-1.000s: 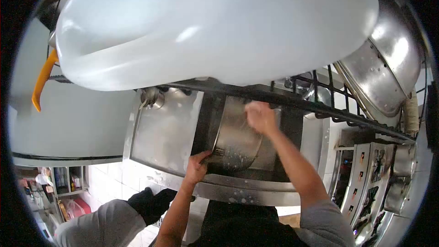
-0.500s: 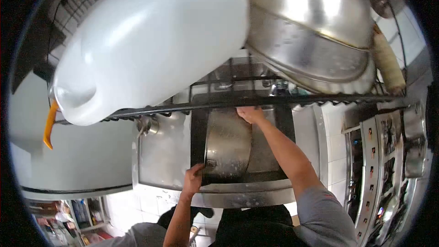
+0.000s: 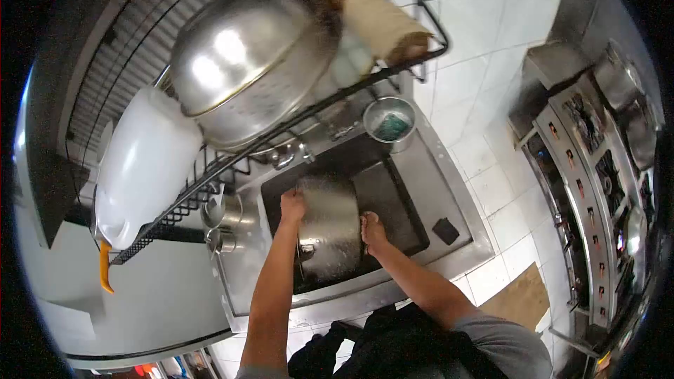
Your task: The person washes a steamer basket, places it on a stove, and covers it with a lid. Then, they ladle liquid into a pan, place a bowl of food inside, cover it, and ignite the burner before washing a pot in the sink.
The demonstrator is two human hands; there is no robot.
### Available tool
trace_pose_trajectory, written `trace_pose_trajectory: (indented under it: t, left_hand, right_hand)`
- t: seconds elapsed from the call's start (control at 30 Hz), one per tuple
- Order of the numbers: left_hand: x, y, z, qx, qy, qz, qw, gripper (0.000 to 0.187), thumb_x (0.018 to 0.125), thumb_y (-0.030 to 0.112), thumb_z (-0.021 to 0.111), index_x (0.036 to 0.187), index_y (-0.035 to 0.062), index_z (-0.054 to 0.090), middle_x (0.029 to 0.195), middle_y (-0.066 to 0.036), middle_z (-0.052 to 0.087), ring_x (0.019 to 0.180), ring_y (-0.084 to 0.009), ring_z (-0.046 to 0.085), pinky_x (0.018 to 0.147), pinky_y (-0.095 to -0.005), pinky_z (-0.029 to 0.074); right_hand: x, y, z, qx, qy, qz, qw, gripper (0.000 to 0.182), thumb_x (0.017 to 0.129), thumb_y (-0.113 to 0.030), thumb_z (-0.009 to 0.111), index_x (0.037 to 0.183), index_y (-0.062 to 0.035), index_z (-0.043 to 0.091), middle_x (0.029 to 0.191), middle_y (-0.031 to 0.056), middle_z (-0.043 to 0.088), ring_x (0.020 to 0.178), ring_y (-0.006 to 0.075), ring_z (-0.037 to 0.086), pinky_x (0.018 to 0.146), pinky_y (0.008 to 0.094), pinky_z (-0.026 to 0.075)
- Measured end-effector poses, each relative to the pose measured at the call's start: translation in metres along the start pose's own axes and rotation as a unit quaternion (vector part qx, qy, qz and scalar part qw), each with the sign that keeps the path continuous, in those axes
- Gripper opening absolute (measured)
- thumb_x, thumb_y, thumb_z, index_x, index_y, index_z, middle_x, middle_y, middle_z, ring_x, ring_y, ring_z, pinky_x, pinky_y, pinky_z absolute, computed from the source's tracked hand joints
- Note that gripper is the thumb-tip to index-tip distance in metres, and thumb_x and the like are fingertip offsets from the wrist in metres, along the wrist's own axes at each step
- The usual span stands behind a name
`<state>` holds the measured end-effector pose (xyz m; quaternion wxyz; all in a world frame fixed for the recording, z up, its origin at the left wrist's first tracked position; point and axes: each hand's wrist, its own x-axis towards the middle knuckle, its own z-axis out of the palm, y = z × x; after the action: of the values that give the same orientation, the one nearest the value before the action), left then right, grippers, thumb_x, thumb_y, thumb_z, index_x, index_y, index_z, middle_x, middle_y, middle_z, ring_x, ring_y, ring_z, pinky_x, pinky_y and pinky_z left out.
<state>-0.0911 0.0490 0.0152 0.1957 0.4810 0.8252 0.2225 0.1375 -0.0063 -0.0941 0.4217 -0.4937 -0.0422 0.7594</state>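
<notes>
A large metal pot (image 3: 330, 221) lies on its side in the dark basin of a steel sink (image 3: 460, 256), its wall wet and spotted. My left hand (image 3: 293, 205) is closed at the pot's upper left edge. At the pot's right edge, my right hand (image 3: 373, 230) is closed round something pale, too small to name, and touches the rim. A riveted handle mount shows on the pot's lower left side.
Above the sink hangs a wire rack (image 3: 239, 158) holding metal bowls (image 3: 246, 49) and a white plastic jug (image 3: 144, 168). A metal container with a green scrubber (image 3: 392, 128) stands behind the basin. Small metal pots (image 3: 223, 212) are at left, a stove (image 3: 583, 196) at right.
The view has turned and shifted right. My left hand has moved from the pot's lower left to its upper left; my right hand has come down from the far end to its right edge.
</notes>
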Motion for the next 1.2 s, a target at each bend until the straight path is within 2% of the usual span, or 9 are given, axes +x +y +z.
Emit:
trace_pose_trajectory:
  t: [0.17,0.33,0.43,0.67,0.83,0.93,1.0,1.1,1.2]
  left_hand:
    - [0.034,0.025,0.005,-0.074,-0.06,0.015,0.995,0.04,0.092,0.033,0.06,0.1,-0.0051,0.067,0.084,-0.025,0.067,0.077,-0.0375,0.066,0.071,-0.0444,0.049]
    - [0.032,0.075,-0.02,-0.115,-0.191,0.045,0.974,0.044,0.097,0.033,0.06,0.119,-0.0054,0.062,0.089,-0.007,0.068,0.076,-0.0215,0.062,0.072,-0.0345,0.047]
    - [0.009,0.071,-0.024,-0.176,-0.216,0.072,0.958,0.033,0.096,0.027,0.062,0.105,-0.004,0.066,0.076,0.0,0.06,0.068,-0.0121,0.053,0.065,-0.0286,0.044]
    - [-0.069,0.035,-0.003,-0.19,-0.084,0.143,0.968,0.043,0.095,0.021,0.064,0.065,0.0001,0.041,0.059,-0.001,0.034,0.058,-0.0099,0.03,0.051,-0.0335,0.027]
    - [-0.103,0.034,0.01,-0.18,-0.007,0.113,0.977,0.043,0.097,0.023,0.062,0.066,-0.0016,0.043,0.061,-0.007,0.03,0.059,-0.0127,0.028,0.051,-0.0339,0.028]
    - [-0.112,0.023,0.019,-0.024,0.065,0.18,0.981,0.038,0.099,0.03,0.054,0.078,-0.0013,0.059,0.065,-0.02,0.053,0.055,-0.0357,0.053,0.054,-0.0409,0.04]
    - [-0.111,0.015,0.019,-0.016,0.081,0.173,0.982,0.036,0.1,0.03,0.052,0.082,0.0003,0.063,0.071,-0.022,0.058,0.061,-0.0391,0.057,0.055,-0.0423,0.042]
    - [-0.112,-0.003,0.026,-0.03,0.083,0.205,0.975,0.035,0.101,0.03,0.047,0.092,0.0037,0.068,0.077,-0.021,0.064,0.065,-0.0405,0.062,0.056,-0.0436,0.046]
    - [-0.113,0.007,0.022,-0.004,0.143,0.183,0.973,0.045,0.101,0.034,0.048,0.075,0.0013,0.065,0.061,-0.022,0.058,0.053,-0.0407,0.059,0.049,-0.0462,0.045]
  right_hand:
    - [-0.061,-0.045,-0.011,0.022,0.016,0.081,0.996,0.026,0.103,-0.039,0.046,0.108,-0.0179,0.06,0.082,-0.0032,0.062,0.062,0.011,0.056,0.052,0.0294,0.045]
    - [-0.076,-0.079,-0.038,0.036,-0.204,0.088,0.974,0.021,0.103,-0.034,0.049,0.108,-0.0166,0.06,0.079,-0.0003,0.06,0.062,0.0134,0.057,0.056,0.0289,0.05]
    - [-0.099,-0.111,-0.041,0.051,-0.2,0.125,0.97,0.022,0.102,-0.032,0.05,0.109,-0.014,0.06,0.078,0.0018,0.059,0.06,0.0141,0.056,0.051,0.0281,0.047]
    - [-0.097,-0.156,-0.039,-0.209,-0.199,-0.101,0.952,0.039,0.096,-0.048,0.055,0.102,-0.0094,0.058,0.069,-0.0009,0.054,0.048,0.0066,0.049,0.038,0.0257,0.037]
    - [-0.06,-0.169,0.015,-0.244,-0.185,-0.227,0.924,0.034,0.092,-0.044,0.061,0.094,-0.0105,0.059,0.067,0.0009,0.055,0.044,0.0138,0.048,0.04,0.0288,0.038]
    - [-0.051,-0.132,0.041,-0.593,0.002,-0.545,0.592,0.022,0.075,-0.024,0.068,0.094,-0.0136,0.062,0.092,0.0109,0.06,0.082,0.0319,0.06,0.071,0.0487,0.047]
    - [-0.077,-0.115,0.065,-0.594,-0.111,-0.632,0.485,0.024,0.073,-0.025,0.07,0.095,-0.016,0.064,0.103,0.0098,0.058,0.099,0.0312,0.057,0.081,0.0531,0.044]
    - [-0.076,-0.101,0.074,-0.573,-0.274,-0.651,0.416,0.033,0.073,-0.032,0.074,0.103,-0.0207,0.067,0.114,0.0049,0.057,0.106,0.031,0.056,0.086,0.0532,0.041]
    - [0.004,-0.161,0.08,-0.607,-0.226,-0.542,0.536,0.026,0.074,-0.023,0.07,0.1,-0.0199,0.067,0.095,0.0092,0.062,0.091,0.0307,0.059,0.086,0.0478,0.046]
